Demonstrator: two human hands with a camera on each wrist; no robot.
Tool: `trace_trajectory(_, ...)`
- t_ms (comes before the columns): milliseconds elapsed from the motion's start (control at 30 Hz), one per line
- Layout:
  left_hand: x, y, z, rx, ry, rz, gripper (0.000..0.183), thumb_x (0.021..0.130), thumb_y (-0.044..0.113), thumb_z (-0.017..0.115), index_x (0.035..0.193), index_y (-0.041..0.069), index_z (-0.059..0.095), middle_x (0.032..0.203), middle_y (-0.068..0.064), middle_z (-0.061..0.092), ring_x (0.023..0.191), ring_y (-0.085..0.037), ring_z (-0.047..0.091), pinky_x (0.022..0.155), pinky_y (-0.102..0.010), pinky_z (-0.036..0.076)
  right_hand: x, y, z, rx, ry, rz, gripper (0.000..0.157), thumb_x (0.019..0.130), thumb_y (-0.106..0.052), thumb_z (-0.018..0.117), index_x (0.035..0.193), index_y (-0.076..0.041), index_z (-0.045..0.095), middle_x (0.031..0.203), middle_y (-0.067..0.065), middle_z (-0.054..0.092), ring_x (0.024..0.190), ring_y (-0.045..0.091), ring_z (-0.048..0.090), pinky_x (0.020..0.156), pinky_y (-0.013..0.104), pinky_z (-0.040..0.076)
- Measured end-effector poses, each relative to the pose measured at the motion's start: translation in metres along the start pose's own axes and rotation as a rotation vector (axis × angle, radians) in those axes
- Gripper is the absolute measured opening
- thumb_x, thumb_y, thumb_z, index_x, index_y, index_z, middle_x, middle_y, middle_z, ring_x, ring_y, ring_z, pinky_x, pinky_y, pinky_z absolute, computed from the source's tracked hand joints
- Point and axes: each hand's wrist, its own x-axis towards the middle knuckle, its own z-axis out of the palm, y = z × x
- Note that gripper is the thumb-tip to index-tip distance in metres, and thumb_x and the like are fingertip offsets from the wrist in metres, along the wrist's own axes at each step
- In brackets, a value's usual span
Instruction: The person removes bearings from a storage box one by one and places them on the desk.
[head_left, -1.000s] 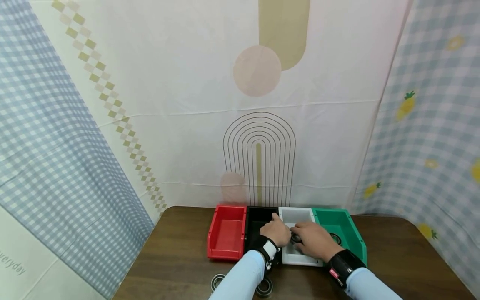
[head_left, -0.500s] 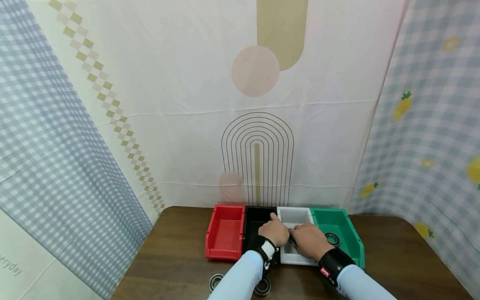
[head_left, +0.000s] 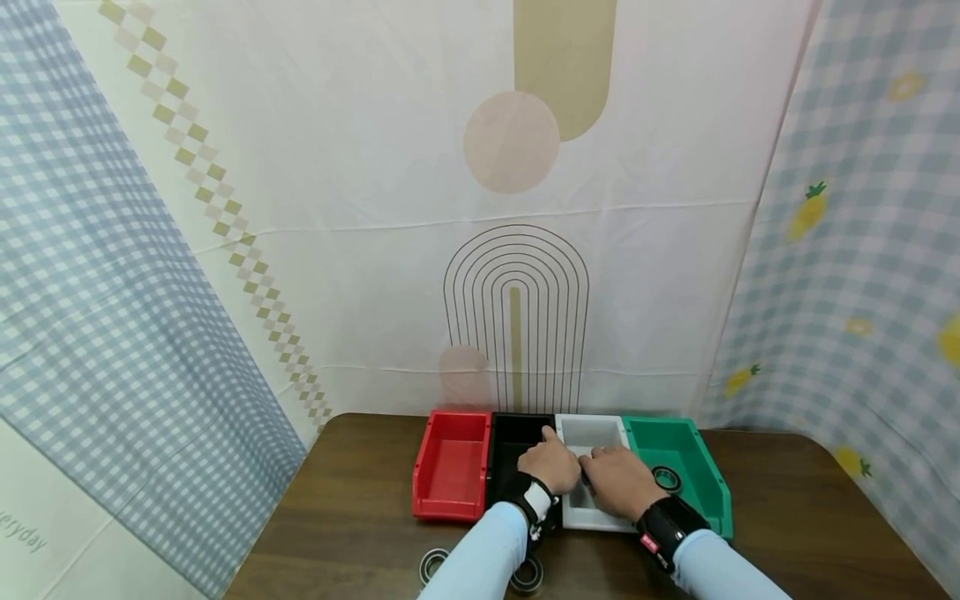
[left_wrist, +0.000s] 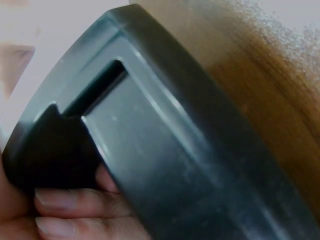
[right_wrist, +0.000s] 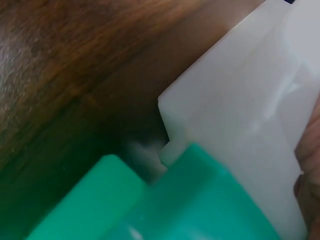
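Observation:
My left hand reaches over the right side of the black bin, its index finger pointing away. In the left wrist view the other fingers are curled beside that bin's front; whether they hold anything cannot be seen. My right hand lies over the white bin, fingertips meeting the left hand. A ball bearing seems pinched there, almost wholly hidden by the fingers. Inside the green bin lies another bearing. The right wrist view shows the front of the white bin and green plastic.
A red bin adjoins the black one on the left; all the bins form a row along the back of the wooden table. Two bearings lie at the near edge, one left and one beside my left sleeve. Cloth hangs behind.
My right hand has moved slightly left, up against the left hand, covering the bearing seen at its fingers before. The left hand has hardly moved. More of the bearing in the green bin shows.

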Motion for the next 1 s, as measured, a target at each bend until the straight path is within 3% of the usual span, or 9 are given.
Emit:
trace_trajectory(467,0.003,-0.003,0.003,-0.010,0.002,0.020,0.053,0.105,0.034,0.054,0.144,-0.002,0.046,0.072,-0.009,0.066,0.059,-0.024,0.056,0.056,-0.037,0.042,0.000,-0.002,-0.005,0.017,-0.029,0.009,0.014,0.090,-0.011,0.079,0.103,-0.010,0.074,0.088,0.006,0.068,0.083,0.023,0.062,0.088,0.046,0.054)
trace_trajectory(1000,0.002,-0.002,0.000,-0.005,-0.011,-0.008,0.055,0.103,0.035,0.056,0.145,0.000,0.046,0.072,-0.009,0.066,0.060,-0.025,0.056,0.057,-0.039,0.044,-0.001,-0.004,-0.006,0.071,-0.029,0.027,0.020,0.089,-0.009,0.079,0.108,-0.006,0.073,0.093,0.009,0.069,0.090,0.029,0.064,0.095,0.051,0.054)
